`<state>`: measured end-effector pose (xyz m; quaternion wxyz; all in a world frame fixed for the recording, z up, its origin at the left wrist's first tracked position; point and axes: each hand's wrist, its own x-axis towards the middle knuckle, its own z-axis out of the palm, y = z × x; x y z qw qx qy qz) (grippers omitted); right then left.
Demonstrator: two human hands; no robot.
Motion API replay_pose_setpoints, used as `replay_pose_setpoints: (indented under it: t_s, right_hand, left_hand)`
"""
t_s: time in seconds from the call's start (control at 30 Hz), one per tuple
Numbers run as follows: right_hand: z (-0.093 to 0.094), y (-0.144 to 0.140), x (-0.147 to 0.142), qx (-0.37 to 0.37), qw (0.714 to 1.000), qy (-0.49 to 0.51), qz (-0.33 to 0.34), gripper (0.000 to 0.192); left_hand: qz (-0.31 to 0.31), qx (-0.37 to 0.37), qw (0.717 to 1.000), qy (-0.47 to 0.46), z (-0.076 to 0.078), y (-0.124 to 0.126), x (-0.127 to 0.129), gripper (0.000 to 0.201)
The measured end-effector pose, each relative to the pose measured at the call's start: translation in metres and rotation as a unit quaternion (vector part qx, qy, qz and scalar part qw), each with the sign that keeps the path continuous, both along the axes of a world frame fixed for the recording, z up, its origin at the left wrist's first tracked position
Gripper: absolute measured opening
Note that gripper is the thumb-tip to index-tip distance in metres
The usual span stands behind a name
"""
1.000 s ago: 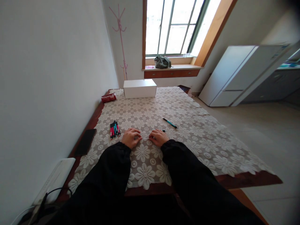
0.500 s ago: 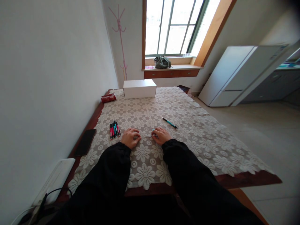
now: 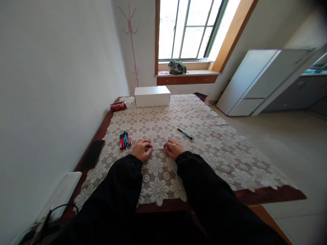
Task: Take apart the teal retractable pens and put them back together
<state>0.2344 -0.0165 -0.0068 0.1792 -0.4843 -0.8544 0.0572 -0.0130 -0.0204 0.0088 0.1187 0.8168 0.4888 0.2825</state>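
Note:
My left hand (image 3: 142, 149) rests low over the lace tablecloth with thumb and fingers pinched together; what lies between them is too small to make out. Facing it, my right hand (image 3: 174, 148) is closed on a thin white stick (image 3: 160, 148), which points toward the left fingertips. I cannot tell whether the left fingers touch its end. Bits of a teal thing (image 3: 180, 142) show just behind the right hand, mostly hidden by it. A teal and black pen (image 3: 184, 133) lies beyond the right hand. Left of my left hand, several red, teal and black pens (image 3: 125, 141) lie side by side.
A black phone (image 3: 93, 154) lies at the table's left edge, near a white power strip (image 3: 61, 194) with cables. At the far end are a white box (image 3: 152, 97) and a red packet (image 3: 118, 106). The wall runs close along the left.
Both hands have shifted very slightly to the left, the right one a little more. More of the teal thing behind the right hand shows. The pens, phone and box have stayed put.

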Motion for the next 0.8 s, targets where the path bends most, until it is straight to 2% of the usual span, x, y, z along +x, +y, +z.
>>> replay_pose_setpoints:
  t_s: [0.17,0.3,0.63,0.7,0.8]
  right_hand:
    - [-0.0021,0.0012,-0.0002,0.003,1.0,0.006,-0.002,0.01]
    - [-0.0032,0.002,0.0004,-0.001,1.0,0.009,-0.004,0.01]
    - [-0.0007,0.0019,0.0002,-0.013,1.0,0.018,-0.003,0.009]
    - [0.0003,0.003,0.0023,-0.003,0.999,0.032,-0.017,0.01]
    - [0.0006,0.0068,0.0094,0.026,0.995,0.059,-0.074,0.013]
  left_hand:
    - [0.015,0.01,1.0,-0.022,-0.0019,0.0041,-0.0028,0.023]
    - [0.044,0.0,0.999,-0.006,-0.004,0.0061,-0.0046,0.031]
    - [0.079,-0.025,0.996,0.041,-0.0049,0.0037,-0.0039,0.019]
    - [0.081,-0.028,0.995,0.046,-0.0047,0.0041,-0.0043,0.02]
    - [0.079,-0.029,0.995,0.046,-0.0052,0.0044,-0.0047,0.021]
